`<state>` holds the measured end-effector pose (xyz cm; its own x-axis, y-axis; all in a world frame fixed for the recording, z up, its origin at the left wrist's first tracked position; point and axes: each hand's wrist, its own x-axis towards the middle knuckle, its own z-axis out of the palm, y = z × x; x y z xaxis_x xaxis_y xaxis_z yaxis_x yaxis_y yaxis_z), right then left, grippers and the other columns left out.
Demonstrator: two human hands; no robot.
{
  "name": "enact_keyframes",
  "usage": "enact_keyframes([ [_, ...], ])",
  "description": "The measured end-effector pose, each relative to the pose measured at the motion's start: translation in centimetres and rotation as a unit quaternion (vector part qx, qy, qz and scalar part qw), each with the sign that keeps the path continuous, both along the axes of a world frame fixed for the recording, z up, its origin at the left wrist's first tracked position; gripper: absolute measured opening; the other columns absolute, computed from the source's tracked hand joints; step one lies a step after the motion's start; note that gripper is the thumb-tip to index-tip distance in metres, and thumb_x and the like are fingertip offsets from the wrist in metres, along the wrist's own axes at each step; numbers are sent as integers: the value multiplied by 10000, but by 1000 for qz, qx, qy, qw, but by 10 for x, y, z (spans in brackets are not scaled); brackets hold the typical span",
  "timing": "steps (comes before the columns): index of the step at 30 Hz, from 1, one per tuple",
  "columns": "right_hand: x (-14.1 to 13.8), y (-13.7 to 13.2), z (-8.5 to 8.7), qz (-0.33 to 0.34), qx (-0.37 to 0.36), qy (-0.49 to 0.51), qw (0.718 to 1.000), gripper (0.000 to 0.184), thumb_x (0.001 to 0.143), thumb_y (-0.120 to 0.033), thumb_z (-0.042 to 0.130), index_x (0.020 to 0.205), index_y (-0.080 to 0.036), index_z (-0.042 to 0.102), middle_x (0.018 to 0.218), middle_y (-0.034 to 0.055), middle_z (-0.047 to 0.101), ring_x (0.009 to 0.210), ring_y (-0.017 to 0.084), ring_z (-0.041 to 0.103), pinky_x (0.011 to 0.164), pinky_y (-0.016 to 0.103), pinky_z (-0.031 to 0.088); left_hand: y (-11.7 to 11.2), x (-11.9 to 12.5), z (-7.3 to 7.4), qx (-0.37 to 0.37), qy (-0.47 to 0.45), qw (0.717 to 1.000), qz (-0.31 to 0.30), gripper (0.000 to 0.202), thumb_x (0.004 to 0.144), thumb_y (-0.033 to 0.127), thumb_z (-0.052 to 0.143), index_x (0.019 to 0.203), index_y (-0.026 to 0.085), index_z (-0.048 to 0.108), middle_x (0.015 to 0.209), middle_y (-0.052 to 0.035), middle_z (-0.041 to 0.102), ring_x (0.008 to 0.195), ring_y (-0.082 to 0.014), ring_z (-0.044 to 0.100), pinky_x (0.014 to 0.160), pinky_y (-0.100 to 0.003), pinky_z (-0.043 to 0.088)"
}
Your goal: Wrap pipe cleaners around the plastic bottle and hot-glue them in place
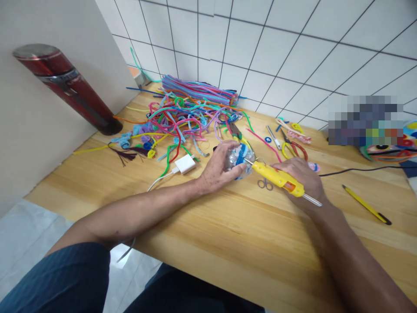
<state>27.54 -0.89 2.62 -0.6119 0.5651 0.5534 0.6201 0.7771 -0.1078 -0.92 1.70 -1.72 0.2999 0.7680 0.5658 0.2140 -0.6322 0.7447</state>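
Observation:
My left hand (219, 168) is wrapped around a small blue and white craft piece (241, 156) resting on the wooden table (228, 234). My right hand (301, 176) grips a yellow glue gun (278, 177) with a clear glue stick poking out of its back. The gun's metal nozzle touches the craft piece on its right side. A black cord runs from near the right hand toward the right edge.
A heap of coloured pipe cleaners (189, 108) lies at the back. A white charger (185, 164), small scissors (265, 184), red-handled pliers (295, 148), a yellow pencil (366, 204) and a red cylinder (67, 87) against the left wall are around.

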Motion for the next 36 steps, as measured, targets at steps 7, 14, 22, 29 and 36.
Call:
enact_keyframes([
  [7,3,-2,-2,-17,-21,15,1000,188,1030,-259,610,1197,-225,689,979,89,761,879,244,695,843,405,506,0,0,0,-8,0,1000,0,521,986,436,654,1416,218,459,1430,-167,581,1350,-317,574,1169,-523,465],
  [14,3,-3,-2,-19,-27,17,999,200,1043,-297,580,1189,-235,701,971,89,764,870,252,697,826,409,509,0,-1,0,-11,3,1000,0,531,981,459,661,1419,228,468,1435,-161,582,1357,-323,567,1174,-532,457],
  [22,2,-2,0,-14,4,1,1000,161,1042,-221,578,1167,-211,680,940,90,741,853,232,668,811,391,491,0,0,0,-3,2,1000,-1,525,986,441,663,1416,213,466,1433,-169,580,1359,-314,568,1173,-515,464],
  [29,1,-2,0,-20,-1,18,1000,172,1029,-236,590,1157,-248,704,931,67,762,836,235,691,804,398,502,1,0,-1,-7,5,1000,0,526,988,462,656,1416,224,467,1436,-159,579,1355,-308,571,1173,-517,473],
  [36,3,-3,-2,-24,-21,12,999,181,1050,-285,572,1186,-270,691,960,63,754,866,254,695,804,417,522,1,0,-1,-4,1,1000,-3,531,986,453,655,1421,215,465,1438,-169,576,1363,-322,565,1178,-533,460],
])
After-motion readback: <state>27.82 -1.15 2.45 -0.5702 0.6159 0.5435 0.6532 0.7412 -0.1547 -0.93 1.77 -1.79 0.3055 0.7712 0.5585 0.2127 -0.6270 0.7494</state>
